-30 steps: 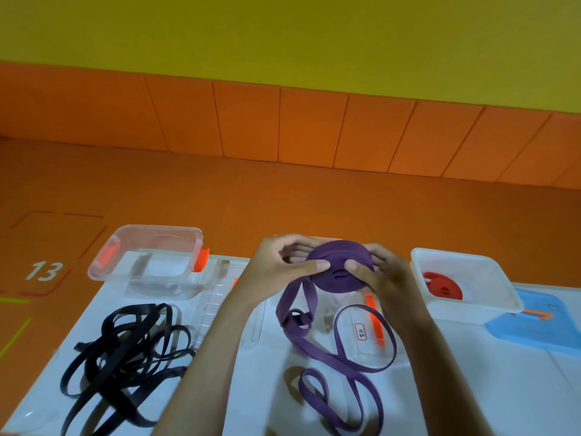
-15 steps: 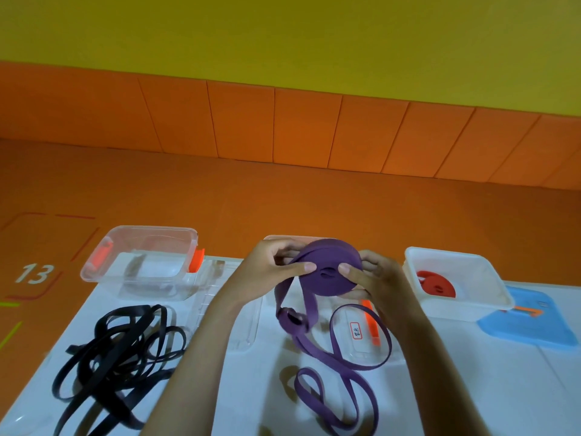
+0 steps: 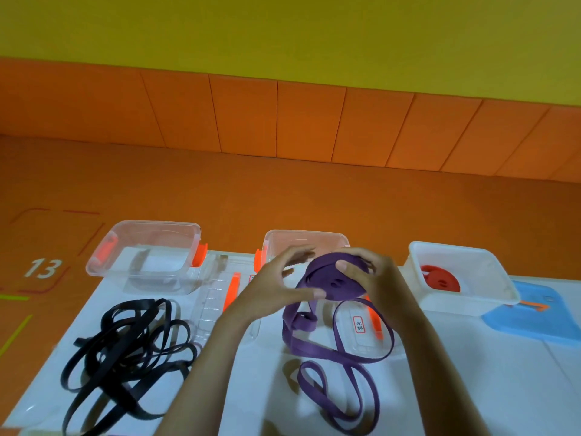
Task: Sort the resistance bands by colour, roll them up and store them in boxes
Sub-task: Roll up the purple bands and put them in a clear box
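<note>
Purple band [image 3: 330,280] half-rolled, held above desk [image 3: 251,388]. Right hand [image 3: 377,281] fingers clamped round it; left hand [image 3: 267,287] fingers splayed apart, thumb touching it. Loose tail trails onto desk. Black bands [image 3: 125,350] heaped left.

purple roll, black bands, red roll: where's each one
purple roll [image 3: 334,286]: head view, flat coiled face
black bands [image 3: 122,357]: head view, middle of the tangle
red roll [image 3: 434,275]: head view, top face

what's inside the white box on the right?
A rolled red band lies in the white box, toward its left side in view. The near wall hides the roll's lower edge and the floor in front of it.
</note>
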`<state>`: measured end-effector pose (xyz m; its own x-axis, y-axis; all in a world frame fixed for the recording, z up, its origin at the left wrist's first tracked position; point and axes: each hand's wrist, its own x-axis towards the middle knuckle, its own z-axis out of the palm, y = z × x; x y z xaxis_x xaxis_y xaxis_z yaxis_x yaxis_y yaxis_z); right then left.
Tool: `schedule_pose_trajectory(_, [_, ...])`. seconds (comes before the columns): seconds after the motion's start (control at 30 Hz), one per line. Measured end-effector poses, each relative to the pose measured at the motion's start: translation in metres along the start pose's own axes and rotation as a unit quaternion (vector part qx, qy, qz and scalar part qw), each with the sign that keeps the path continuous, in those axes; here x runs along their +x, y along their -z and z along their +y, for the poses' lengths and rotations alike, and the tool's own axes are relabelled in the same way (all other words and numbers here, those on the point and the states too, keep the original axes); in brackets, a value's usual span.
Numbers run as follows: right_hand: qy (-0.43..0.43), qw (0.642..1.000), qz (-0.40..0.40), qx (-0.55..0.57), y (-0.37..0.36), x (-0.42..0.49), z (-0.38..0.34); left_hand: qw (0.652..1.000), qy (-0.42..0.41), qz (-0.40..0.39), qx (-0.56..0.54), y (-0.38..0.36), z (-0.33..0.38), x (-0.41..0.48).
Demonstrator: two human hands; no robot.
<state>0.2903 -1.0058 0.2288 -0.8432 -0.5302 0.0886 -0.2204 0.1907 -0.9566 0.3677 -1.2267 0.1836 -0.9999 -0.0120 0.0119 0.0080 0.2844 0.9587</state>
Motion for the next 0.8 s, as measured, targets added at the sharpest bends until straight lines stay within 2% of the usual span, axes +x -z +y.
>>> schedule_pose_trajectory(0.1, [-0.005,0.999,0.034,0.003,0.001,-0.003,0.003,0.995,0.075,-0.027,0.054,-0.005,-0.039,-0.012])
schedule_pose_trajectory(0.2, [-0.011,0.999,0.047,0.006,0.001,-0.004,0.002,0.993,0.084,-0.008,0.084,-0.021,-0.07,-0.017])
schedule_pose_trajectory(0.33, [-0.017,0.998,0.053,0.004,0.002,-0.004,0.002,0.988,0.057,0.109,0.092,-0.042,-0.081,-0.013])
schedule_pose_trajectory(0.47, [-0.026,0.998,0.065,0.01,0.007,-0.004,0.004,0.966,0.062,0.232,0.096,-0.043,-0.077,-0.01])
schedule_pose_trajectory(0.6, [-0.031,0.997,0.066,-0.003,0.008,-0.006,0.007,0.929,0.086,0.301,0.2,-0.038,-0.075,-0.011])
schedule_pose_trajectory(0.67, [-0.031,0.997,0.066,-0.007,0.006,-0.007,0.008,0.948,0.102,0.256,0.161,-0.036,-0.077,-0.009])
schedule_pose_trajectory(0.73, [-0.035,0.997,0.07,-0.004,0.004,-0.006,0.009,0.977,0.135,0.161,0.047,-0.031,-0.077,-0.009])
schedule_pose_trajectory(0.8, [-0.039,0.997,0.071,-0.003,0.003,-0.003,0.009,0.985,0.16,0.069,-0.013,-0.024,-0.078,-0.012])
